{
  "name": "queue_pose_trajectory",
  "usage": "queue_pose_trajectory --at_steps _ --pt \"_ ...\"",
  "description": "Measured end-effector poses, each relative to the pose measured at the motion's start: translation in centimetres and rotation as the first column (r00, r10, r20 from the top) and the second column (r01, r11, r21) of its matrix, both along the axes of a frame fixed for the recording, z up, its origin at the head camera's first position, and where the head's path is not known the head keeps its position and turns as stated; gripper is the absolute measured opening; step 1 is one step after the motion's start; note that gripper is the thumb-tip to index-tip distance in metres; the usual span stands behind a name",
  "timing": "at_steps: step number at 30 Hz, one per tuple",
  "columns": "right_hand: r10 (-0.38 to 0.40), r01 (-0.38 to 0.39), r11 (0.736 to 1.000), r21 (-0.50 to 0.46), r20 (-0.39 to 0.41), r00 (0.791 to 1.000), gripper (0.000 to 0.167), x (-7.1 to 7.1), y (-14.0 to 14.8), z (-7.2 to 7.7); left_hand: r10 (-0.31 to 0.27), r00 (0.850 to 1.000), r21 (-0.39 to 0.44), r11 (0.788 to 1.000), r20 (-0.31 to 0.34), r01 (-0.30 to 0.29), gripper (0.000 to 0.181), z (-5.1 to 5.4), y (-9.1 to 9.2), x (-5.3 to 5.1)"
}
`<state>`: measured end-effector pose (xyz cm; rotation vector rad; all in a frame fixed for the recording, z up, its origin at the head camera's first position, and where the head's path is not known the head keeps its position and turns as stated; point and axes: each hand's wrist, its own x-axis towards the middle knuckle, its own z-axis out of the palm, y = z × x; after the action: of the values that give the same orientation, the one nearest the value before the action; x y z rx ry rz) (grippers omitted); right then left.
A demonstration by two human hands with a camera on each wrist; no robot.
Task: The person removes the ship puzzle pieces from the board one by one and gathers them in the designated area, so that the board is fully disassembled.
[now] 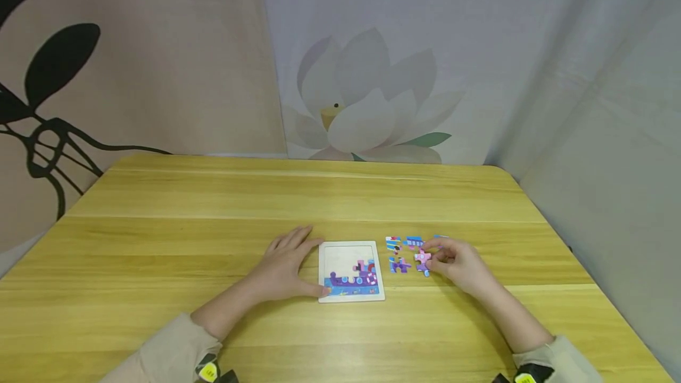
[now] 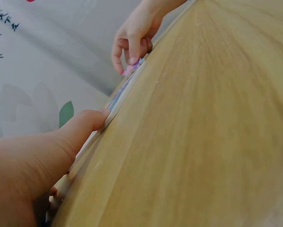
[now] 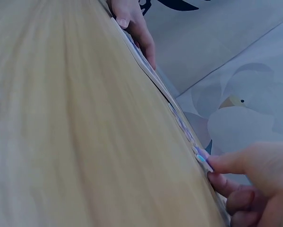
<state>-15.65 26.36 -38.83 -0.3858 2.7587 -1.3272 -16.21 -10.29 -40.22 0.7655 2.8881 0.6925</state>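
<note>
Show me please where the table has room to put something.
Bare patches: between the puzzle tray and the far edge of the table, left of the left hand, and before the tray, between the forearms. Crowded: right of the tray, with loose pieces and the right hand.

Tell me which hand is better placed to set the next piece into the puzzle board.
The right hand, most likely: its fingers pinch the pink puzzle piece beside other loose pieces. The left hand touches the left side of the puzzle board, holding no piece.
</note>
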Motion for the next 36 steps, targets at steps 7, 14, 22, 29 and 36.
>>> queue_pose_trajectory --at_steps 7,14,22,29,36 --pt "-0.011 0.016 0.991 0.129 -0.038 0.999 0.022 0.0 -0.6 0.2 -0.004 1.000 0.014 1.000 -0.004 0.004 0.107 0.0 -0.1 0.0" --pt "-0.005 0.027 0.975 0.220 -0.099 0.995 0.020 -0.1 -0.7 0.0 -0.005 1.000 0.018 1.000 -0.006 0.005 0.106 -0.1 -0.1 0.0" --pt "-0.004 0.023 0.985 0.174 -0.108 0.994 0.020 0.0 -0.5 -0.3 -0.003 1.000 0.015 1.000 -0.010 0.003 0.107 -0.3 -0.1 0.0" --pt "-0.040 0.061 0.990 0.129 -0.156 0.987 0.022 0.3 -1.7 0.7 0.002 1.000 0.006 1.000 -0.008 -0.002 0.108 -0.2 -0.1 -0.1" --pt "-0.014 0.026 0.997 0.077 -0.145 0.989 0.025 0.5 -3.6 1.1 0.006 1.000 0.004 1.000 -0.001 -0.006 0.107 -0.2 0.0 -0.1"
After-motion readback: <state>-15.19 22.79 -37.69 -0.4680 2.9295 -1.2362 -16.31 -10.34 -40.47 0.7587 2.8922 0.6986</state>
